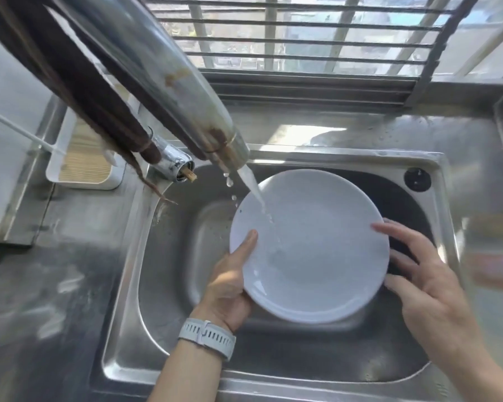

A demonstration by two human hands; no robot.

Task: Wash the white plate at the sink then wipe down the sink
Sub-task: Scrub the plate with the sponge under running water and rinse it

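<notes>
White plate [317, 250] sits over the sink [169, 285] basin, held above the bowl, face up and tilted a bit toward the camera, tap water [253, 187] from the faucet [215, 123] landing on its upper-left face. Left hand [230, 282] has the grip: thumb curled over the plate's left rim, remaining fingers hidden under it, so holding the plate. Right hand [430, 280] is just off the plate's right rim, fingers spread and loosely straight, one fingertip at or touching the edge, holding nothing; contact hard to confirm. Key relation: plate lies directly left of the right hand, close, so the right is the free hand nearest the plate face for rubbing. Plate is round, no real long axis; its face points up toward the stream. White watch band [206, 338] on the left wrist. White tray [84, 166] sits on the steel desk [55, 285] left of the sink; barred window [302, 39] behind it. Judgement: rinse step under way, sink wiping not yet begun.
</notes>
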